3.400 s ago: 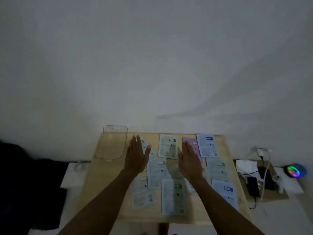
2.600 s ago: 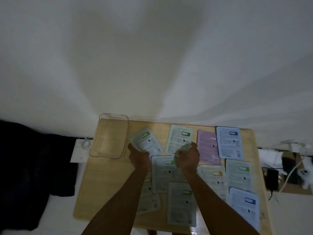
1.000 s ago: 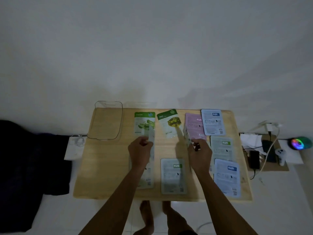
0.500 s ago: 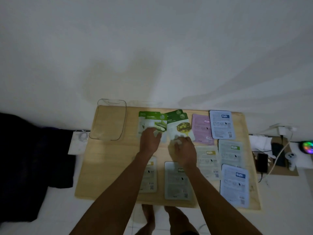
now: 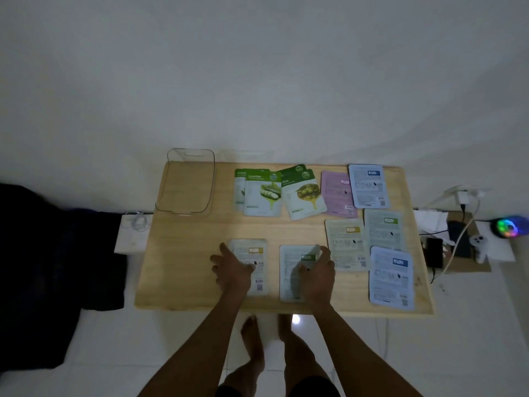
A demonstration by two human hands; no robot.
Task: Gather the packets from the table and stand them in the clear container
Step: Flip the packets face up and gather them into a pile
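The clear container (image 5: 213, 183) stands empty at the wooden table's (image 5: 186, 253) far left corner. Beside it lie face-up green packets: cucumber (image 5: 262, 196), olive (image 5: 303, 196), and another (image 5: 238, 191) tucked under the cucumber one. A pink packet (image 5: 337, 193) and several pale packets lie face down on the right. My left hand (image 5: 232, 267) rests with spread fingers on the left edge of a yellow-label packet (image 5: 257, 253) near the front. My right hand (image 5: 316, 270) lies on a green-label packet (image 5: 290, 270), fingers curled at its top right corner.
A low stand on the right holds a phone (image 5: 434, 252), cables, a white controller (image 5: 479, 245) and a rainbow-lit gadget (image 5: 506, 227). Dark cloth (image 5: 43, 267) lies on the floor at the left. A white box (image 5: 133, 233) sits by the table's left edge. My bare feet (image 5: 252, 339) stand below the front edge.
Both hands let go of the face-up cucumber and olive packets at the far side and drew back to the two face-down packets at the front edge.
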